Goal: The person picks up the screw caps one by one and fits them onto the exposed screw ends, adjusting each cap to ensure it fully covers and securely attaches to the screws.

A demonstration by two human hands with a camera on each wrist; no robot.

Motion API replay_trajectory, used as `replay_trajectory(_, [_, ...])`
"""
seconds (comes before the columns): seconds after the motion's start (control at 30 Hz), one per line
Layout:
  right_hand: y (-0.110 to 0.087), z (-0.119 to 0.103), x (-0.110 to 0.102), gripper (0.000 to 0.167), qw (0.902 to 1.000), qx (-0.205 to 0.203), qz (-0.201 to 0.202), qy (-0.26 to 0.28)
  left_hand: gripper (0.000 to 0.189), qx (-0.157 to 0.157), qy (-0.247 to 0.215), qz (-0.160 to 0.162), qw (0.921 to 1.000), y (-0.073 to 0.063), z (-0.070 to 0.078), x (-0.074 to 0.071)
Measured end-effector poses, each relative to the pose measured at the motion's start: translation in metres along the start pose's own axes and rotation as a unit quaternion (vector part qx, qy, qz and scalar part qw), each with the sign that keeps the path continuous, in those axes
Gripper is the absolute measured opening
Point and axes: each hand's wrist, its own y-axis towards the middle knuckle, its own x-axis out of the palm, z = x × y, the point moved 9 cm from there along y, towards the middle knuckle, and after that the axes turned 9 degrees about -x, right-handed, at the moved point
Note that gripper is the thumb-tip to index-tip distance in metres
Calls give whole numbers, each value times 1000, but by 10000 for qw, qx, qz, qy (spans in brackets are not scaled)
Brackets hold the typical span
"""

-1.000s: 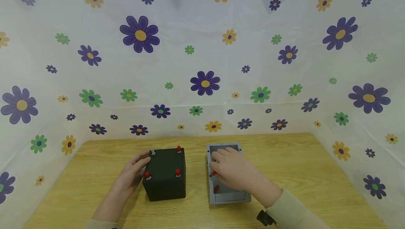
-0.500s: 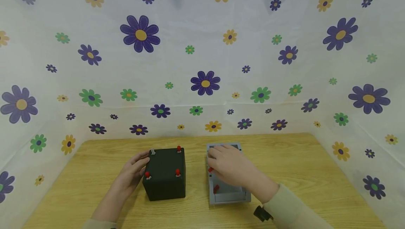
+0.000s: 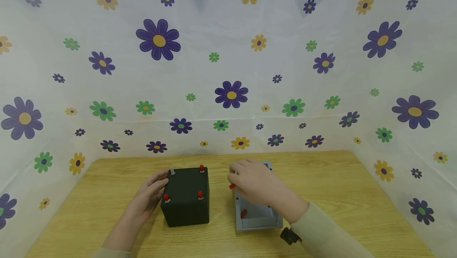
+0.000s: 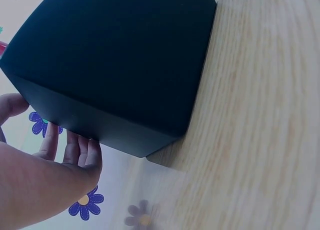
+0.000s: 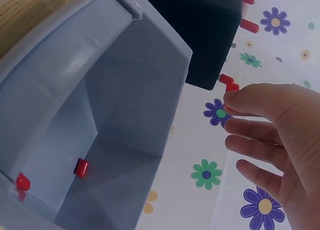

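Observation:
A black box (image 3: 185,194) stands on the table with small metal toggle switches on its top. Red caps cover three of them, and the back-left switch (image 3: 173,171) is bare. My left hand (image 3: 145,198) rests against the box's left side, its fingers (image 4: 82,152) lightly touching it. Between thumb and forefinger, my right hand (image 3: 255,182) pinches a red switch cap (image 5: 232,88) over the left rim of a grey bin (image 3: 262,222). More red caps lie inside the bin, one (image 5: 81,167) on its floor. My right hand hides the bin's far part in the head view.
The wooden table (image 3: 321,194) carries the box on the left and the bin on the right, with a strip of tabletop between them. A flowered white sheet (image 3: 228,64) hangs behind and along both sides.
My right hand has risen out of the bin with the red switch cap and shifted left toward the box. My left hand and the box have stayed put.

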Motion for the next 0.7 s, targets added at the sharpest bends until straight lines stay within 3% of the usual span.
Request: replay_trajectory(0.7, [16,5,-1,9,9999,75,-62,64,35,-269,68,86,9996,-1,-2,-1])
